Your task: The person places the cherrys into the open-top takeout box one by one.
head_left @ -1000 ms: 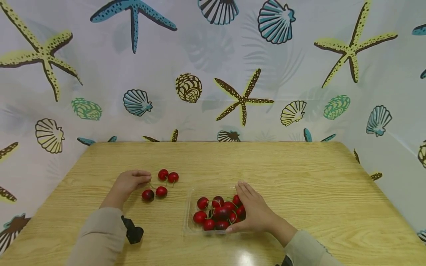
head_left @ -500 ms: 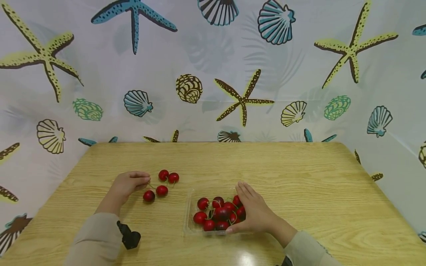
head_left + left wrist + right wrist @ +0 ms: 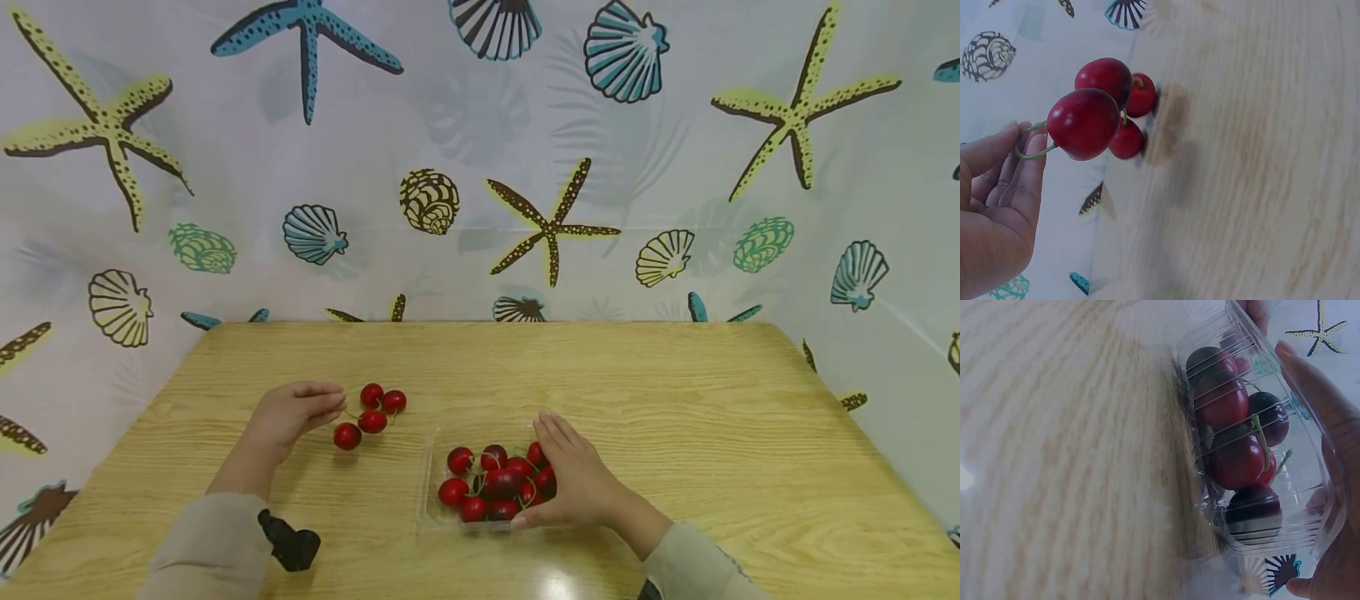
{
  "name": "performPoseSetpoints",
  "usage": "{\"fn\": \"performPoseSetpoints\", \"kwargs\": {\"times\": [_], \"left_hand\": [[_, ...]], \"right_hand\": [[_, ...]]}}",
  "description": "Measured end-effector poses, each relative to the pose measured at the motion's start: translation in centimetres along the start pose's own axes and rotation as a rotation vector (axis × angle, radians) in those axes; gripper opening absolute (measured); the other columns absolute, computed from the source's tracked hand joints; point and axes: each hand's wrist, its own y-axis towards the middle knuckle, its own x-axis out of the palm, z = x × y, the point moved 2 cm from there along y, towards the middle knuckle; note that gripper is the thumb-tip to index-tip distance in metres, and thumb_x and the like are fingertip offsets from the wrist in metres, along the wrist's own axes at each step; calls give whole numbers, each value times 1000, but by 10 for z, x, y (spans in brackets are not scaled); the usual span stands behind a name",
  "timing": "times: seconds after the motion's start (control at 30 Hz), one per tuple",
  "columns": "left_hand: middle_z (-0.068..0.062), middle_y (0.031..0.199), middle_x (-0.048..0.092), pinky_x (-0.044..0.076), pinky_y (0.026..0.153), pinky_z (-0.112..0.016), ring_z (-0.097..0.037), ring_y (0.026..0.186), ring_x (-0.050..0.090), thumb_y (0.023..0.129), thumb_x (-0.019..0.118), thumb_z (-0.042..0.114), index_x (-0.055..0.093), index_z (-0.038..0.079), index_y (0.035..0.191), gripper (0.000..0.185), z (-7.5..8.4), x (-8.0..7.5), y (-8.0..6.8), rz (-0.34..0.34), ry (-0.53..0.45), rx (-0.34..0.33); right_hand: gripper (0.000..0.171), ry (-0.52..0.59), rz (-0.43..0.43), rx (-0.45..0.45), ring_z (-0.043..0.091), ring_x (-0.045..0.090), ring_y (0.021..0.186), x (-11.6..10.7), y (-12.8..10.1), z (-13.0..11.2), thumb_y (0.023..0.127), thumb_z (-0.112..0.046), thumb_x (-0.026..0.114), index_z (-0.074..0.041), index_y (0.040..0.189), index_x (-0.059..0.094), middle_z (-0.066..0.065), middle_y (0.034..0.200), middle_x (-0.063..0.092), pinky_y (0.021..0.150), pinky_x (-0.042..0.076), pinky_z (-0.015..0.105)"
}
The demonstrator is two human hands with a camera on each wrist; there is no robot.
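The left hand pinches the green stem of a loose cherry, beside three other cherries on the table. To the right, the right hand grips the clear tray of cherries.

The head view looks forward and down from above the near edge of the pale wooden bench, far enough back to take in its whole top and the white curtain printed with starfish and shells behind it. The left wrist view sits very close and low by the left hand, facing along the bench toward four loose red cherries; the head view shares these. The right wrist view, equally close and low, faces the clear plastic tray of dark red cherries held by the right hand, which the head view also shows.
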Motion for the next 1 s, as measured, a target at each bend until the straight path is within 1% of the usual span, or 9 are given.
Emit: {"fn": "performPoseSetpoints", "kwargs": {"times": [0.17,0.27,0.43,0.5,0.6,0.8,1.0], "left_hand": [[-3,92,58,43,80,-29,-10,84,59,87,51,8,44,-14,114,36,9,11,-2,-20,-20,43],[-6,95,58,43,80,-29,-11,84,59,87,51,7,48,-11,111,30,15,18,-4,-34,-54,66],[-6,92,60,45,76,-26,-12,82,60,86,51,3,59,2,96,13,25,31,-6,-66,-129,94],[-5,89,60,45,75,-25,-12,80,60,85,52,2,62,6,90,12,29,37,-7,-78,-156,111],[-5,86,60,46,74,-25,-12,78,60,84,54,1,64,10,85,13,34,46,-9,-97,-191,130],[-3,83,62,46,73,-26,-12,76,61,83,54,0,64,12,83,15,39,63,-12,-128,-212,138],[-6,84,62,46,73,-26,-14,77,61,83,54,0,64,9,85,13,40,77,-12,-170,-224,158]], "right_hand": [[117,9,-5,6,28,0,129,0,-1,-1,58,-71,56,2,137,10,14,142,4,98,11,51],[117,7,-6,5,28,0,129,-1,-2,-2,58,-71,56,2,137,9,14,142,4,98,11,51],[117,2,-2,4,27,0,129,0,-2,-1,58,-71,55,1,137,9,13,142,3,98,11,51],[117,3,-1,7,27,0,129,0,-2,-1,58,-71,56,1,137,9,12,142,3,98,11,51],[117,-1,-2,11,27,0,129,0,-1,0,58,-71,56,1,137,9,12,142,3,98,11,50],[117,5,-7,12,27,-1,129,0,-1,1,57,-72,55,1,137,10,12,143,4,98,10,50],[118,3,-14,23,25,-2,129,0,-2,1,57,-72,55,1,137,9,11,143,2,98,10,49]]}}
